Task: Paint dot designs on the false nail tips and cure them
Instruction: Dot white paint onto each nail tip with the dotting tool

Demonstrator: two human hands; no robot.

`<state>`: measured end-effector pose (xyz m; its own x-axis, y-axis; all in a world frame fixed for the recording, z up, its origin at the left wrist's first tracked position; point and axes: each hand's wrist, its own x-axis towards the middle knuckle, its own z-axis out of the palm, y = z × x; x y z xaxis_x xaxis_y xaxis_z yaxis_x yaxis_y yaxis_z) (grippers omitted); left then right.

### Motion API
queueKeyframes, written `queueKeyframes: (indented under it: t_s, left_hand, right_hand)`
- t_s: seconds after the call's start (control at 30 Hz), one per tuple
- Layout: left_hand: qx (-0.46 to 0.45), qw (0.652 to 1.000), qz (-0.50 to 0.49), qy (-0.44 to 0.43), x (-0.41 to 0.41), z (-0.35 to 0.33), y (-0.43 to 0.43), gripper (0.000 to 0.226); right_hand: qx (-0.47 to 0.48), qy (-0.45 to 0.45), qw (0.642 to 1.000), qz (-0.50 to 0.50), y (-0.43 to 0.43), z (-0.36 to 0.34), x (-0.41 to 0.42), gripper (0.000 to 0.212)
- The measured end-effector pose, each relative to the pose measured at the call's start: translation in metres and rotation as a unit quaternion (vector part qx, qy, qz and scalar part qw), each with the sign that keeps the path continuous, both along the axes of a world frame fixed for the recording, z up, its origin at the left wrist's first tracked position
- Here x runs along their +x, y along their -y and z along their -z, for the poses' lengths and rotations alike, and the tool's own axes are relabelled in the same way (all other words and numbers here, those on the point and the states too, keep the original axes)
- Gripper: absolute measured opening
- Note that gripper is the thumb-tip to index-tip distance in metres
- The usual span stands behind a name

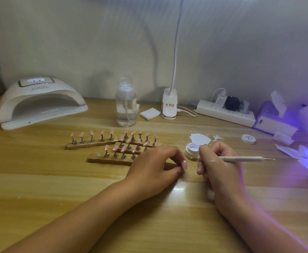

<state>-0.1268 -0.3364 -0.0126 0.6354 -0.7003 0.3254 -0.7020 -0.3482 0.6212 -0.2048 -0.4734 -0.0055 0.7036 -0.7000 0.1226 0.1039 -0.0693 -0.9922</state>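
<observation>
Progress: early, by the look of it.
- Pink nail tips [115, 147] sitting on metal stands along wooden strips [109, 160], just beyond left grip [155, 162]. No dots showing, though tips are too small to be sure.
- Right grip [218, 161] curling round dotting tool [241, 158], shaft sticking out to its right.
- Open white gel pot [190, 150] sitting just beyond, between both grips.
- Left grip resting curled on counter [58, 189]; cannot tell if it is holding anything.
- Curing lamp [40, 103] standing well left of the grips, nothing showing inside.
- Dotting and curing seemingly all remaining.
</observation>
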Motion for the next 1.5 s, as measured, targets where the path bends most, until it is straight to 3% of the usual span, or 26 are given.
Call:
queueKeyframes:
  t_s: [0.13, 0.23, 0.37, 0.53, 0.97, 1.5]
  left_hand:
    - [-0.006, 1.000, 0.002, -0.022, 0.000, 0.000, 0.000, 0.010]
    - [-0.008, 1.000, -0.005, -0.019, -0.001, 0.001, 0.000, 0.011]
    - [-0.012, 1.000, -0.004, -0.009, -0.002, 0.000, 0.000, 0.017]
    - [-0.013, 1.000, -0.002, 0.007, -0.003, -0.002, -0.001, 0.018]
    - [-0.008, 1.000, 0.000, -0.003, -0.001, -0.001, 0.000, 0.015]
    - [0.025, 0.999, -0.020, 0.004, -0.002, -0.001, 0.002, 0.006]
  right_hand:
    - [-0.027, 0.050, 0.998, 0.036, 0.007, 0.000, -0.001, 0.030]
    - [-0.058, 0.079, 0.995, 0.030, 0.011, -0.001, -0.001, 0.022]
    - [-0.049, 0.038, 0.998, 0.022, 0.019, 0.004, 0.003, 0.013]
    - [-0.061, -0.009, 0.998, 0.025, 0.022, 0.008, 0.004, 0.025]
    - [-0.101, -0.082, 0.990, 0.047, 0.026, 0.014, 0.011, 0.034]
    - [-0.121, -0.113, 0.985, 0.044, 0.027, 0.007, 0.015, 0.026]
